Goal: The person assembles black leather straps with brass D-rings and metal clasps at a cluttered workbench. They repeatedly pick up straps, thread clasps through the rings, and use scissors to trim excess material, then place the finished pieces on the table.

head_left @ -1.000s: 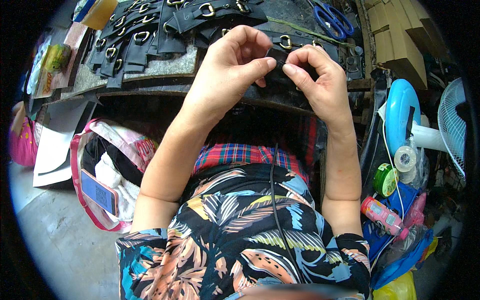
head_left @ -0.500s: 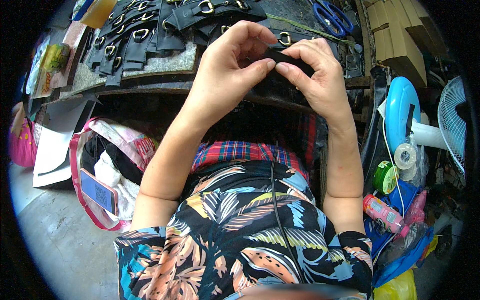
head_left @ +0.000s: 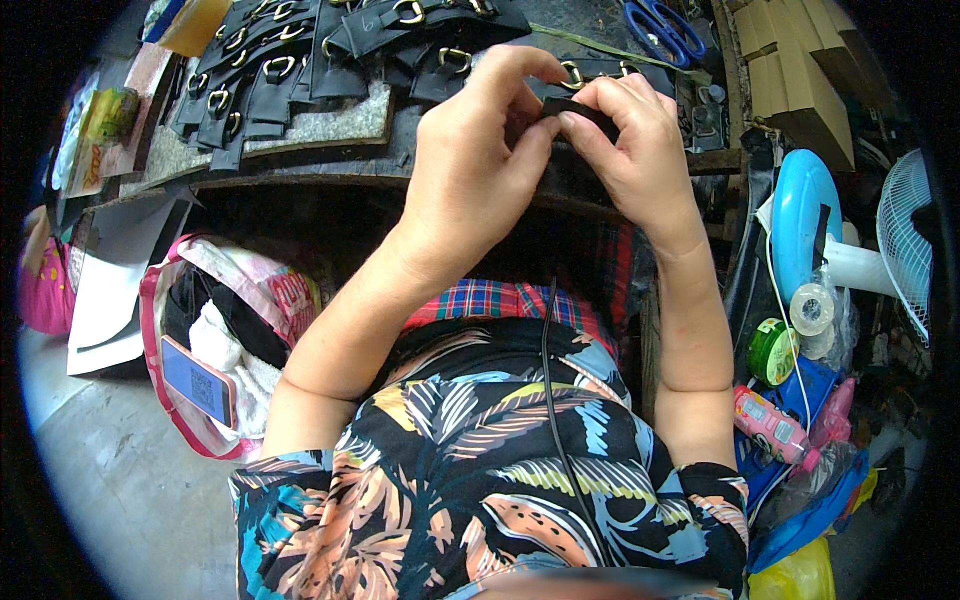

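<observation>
One table (head_left: 330, 165) is carrying a pile of black straps with gold rings (head_left: 270, 70), too overlapped to count, maybe a dozen plus. One pair of blue scissors (head_left: 660, 28) is lying at the far edge, and one white fan (head_left: 905, 240) is sitting off right. Both hands are working above the table's near edge: left hand (head_left: 470, 150) and right hand (head_left: 630, 150) are curling shut, fingertips pinching one small black strap piece (head_left: 578, 110) between them, blocking the straps behind.
</observation>
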Motion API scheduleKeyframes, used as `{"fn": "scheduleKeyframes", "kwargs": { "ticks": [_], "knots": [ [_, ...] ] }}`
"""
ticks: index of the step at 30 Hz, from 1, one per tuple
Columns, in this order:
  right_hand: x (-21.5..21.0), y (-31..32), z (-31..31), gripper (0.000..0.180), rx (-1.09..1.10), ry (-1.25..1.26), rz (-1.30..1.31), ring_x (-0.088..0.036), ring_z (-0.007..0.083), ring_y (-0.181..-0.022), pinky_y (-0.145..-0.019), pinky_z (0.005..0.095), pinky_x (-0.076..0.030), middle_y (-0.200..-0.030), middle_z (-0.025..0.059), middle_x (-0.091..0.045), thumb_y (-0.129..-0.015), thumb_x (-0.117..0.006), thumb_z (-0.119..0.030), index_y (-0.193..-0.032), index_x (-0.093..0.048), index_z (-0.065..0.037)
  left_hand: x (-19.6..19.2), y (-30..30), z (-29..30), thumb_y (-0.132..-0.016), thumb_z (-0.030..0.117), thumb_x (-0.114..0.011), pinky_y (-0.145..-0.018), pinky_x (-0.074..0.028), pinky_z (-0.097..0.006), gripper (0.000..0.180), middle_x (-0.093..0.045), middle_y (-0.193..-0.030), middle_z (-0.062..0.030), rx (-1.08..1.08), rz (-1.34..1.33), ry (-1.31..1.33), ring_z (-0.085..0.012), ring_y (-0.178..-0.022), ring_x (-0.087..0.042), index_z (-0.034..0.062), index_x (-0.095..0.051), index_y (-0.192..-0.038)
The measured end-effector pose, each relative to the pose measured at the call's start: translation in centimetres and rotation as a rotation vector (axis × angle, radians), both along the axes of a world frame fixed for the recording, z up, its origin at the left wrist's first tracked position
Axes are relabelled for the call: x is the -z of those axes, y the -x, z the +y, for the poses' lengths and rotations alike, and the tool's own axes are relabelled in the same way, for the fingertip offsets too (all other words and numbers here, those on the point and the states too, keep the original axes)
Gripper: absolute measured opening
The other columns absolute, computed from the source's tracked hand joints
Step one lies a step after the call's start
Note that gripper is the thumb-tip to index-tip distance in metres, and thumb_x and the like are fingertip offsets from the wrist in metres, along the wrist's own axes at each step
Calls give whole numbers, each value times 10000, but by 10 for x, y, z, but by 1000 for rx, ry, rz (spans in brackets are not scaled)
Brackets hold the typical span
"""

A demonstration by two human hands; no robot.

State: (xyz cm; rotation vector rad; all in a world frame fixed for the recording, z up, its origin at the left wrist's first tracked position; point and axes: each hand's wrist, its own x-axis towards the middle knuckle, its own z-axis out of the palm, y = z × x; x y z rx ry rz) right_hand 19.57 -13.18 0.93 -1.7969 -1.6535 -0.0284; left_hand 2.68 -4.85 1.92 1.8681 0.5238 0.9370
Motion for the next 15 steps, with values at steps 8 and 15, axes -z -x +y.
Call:
{"fn": "scheduleKeyframes", "kwargs": {
  "ticks": [8,15],
  "knots": [
    [-2,7,-2,228,22,-58,-106,-633,255,-897,-886,418,-406,-850,30,-685,-863,-753,-318,-913,-706,-100,2,3,-9,-881,-93,-719,-784,-520,-214,322,-665,-921,-14,-3,1,-81,-66,-845,-634,25,-617,-1162],
    [-1,-5,-3,206,6,-76,244,-641,252,-788,-792,390,-456,-807,60,-674,-866,-790,-262,-894,-717,-71,2,-4,0,-1012,-3,-614,-811,-578,-260,237,-693,-1003,-61,129,-171,289,-96,-908,-662,-5,-595,-1248]
  ]
}}
